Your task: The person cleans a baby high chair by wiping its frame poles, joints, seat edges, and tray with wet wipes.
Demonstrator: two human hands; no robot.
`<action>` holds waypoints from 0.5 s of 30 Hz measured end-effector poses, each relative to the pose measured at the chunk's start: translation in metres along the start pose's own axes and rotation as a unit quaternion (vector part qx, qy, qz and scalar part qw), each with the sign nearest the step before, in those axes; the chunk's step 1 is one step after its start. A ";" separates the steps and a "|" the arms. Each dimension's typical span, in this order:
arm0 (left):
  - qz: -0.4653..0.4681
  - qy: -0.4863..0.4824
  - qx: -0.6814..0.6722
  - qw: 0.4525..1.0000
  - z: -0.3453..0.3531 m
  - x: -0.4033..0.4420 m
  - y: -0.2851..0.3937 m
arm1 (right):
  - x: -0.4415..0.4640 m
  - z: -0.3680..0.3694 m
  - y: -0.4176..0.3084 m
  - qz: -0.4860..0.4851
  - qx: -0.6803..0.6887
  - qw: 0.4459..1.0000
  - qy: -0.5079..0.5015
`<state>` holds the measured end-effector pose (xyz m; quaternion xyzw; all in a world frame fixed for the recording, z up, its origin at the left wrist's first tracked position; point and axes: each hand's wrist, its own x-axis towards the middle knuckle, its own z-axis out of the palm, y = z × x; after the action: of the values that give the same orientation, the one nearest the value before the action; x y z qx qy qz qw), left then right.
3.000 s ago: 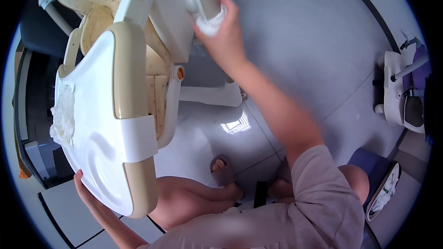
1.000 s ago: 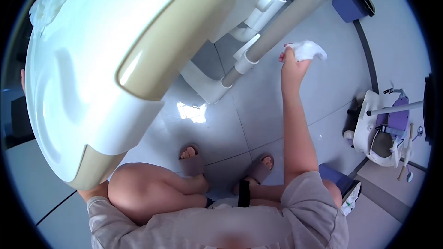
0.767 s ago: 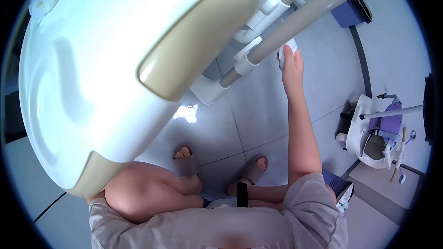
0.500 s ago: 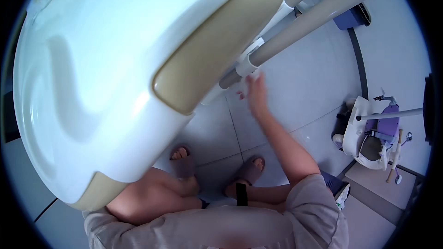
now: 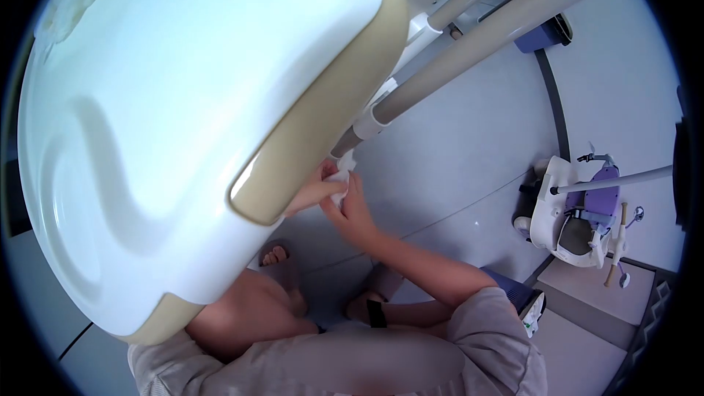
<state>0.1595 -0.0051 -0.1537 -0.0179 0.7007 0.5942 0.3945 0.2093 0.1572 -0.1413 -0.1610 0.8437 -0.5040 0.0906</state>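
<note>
A large white tray with beige edging (image 5: 183, 103) fills the left and top of the head view. Crumpled white tissue (image 5: 81, 0) lies at its upper left edge. Just right of the tray, my left hand (image 5: 315, 189) and my right hand (image 5: 353, 209) meet, both closed on a small white wipe (image 5: 339, 180). My left forearm is hidden under the tray. The hands are beside the lower end of a grey-beige tube (image 5: 455, 59) with a white collar (image 5: 370, 123).
A white and purple child's ride-on (image 5: 576, 213) stands at the right. One purple bin (image 5: 539, 35) is at the upper right, another bin (image 5: 524, 297) beside my right leg. My slippered feet rest on the tiled floor (image 5: 455, 154).
My right hand has come down and left from beside the tube with the wipe. My left hand has come out from under the tray to meet it. The view has shifted.
</note>
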 end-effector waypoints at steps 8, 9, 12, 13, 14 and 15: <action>0.124 0.059 0.055 0.989 -0.031 -0.035 0.056 | 0.043 -0.137 -0.002 0.115 -0.067 0.988 0.082; 0.154 0.119 0.085 0.977 -0.030 -0.036 0.062 | 0.061 -0.154 -0.002 0.063 -0.031 0.989 0.130; 0.194 0.165 0.179 0.950 -0.017 -0.021 0.065 | 0.118 -0.190 -0.034 -0.074 0.046 0.975 0.202; 0.221 0.164 0.165 0.947 -0.010 -0.013 0.068 | 0.137 -0.198 -0.042 -0.134 -0.027 0.967 0.217; 0.247 0.163 0.150 0.943 -0.002 -0.005 0.073 | 0.154 -0.203 -0.049 -0.191 -0.100 0.949 0.230; 0.273 0.161 0.135 0.939 0.004 0.001 0.082 | 0.165 -0.207 -0.052 -0.245 -0.172 0.923 0.242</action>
<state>0.1208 0.0230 -0.0874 0.1322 0.8065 0.5679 0.0984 0.0002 0.2444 0.0047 -0.2488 0.8479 -0.3811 -0.2719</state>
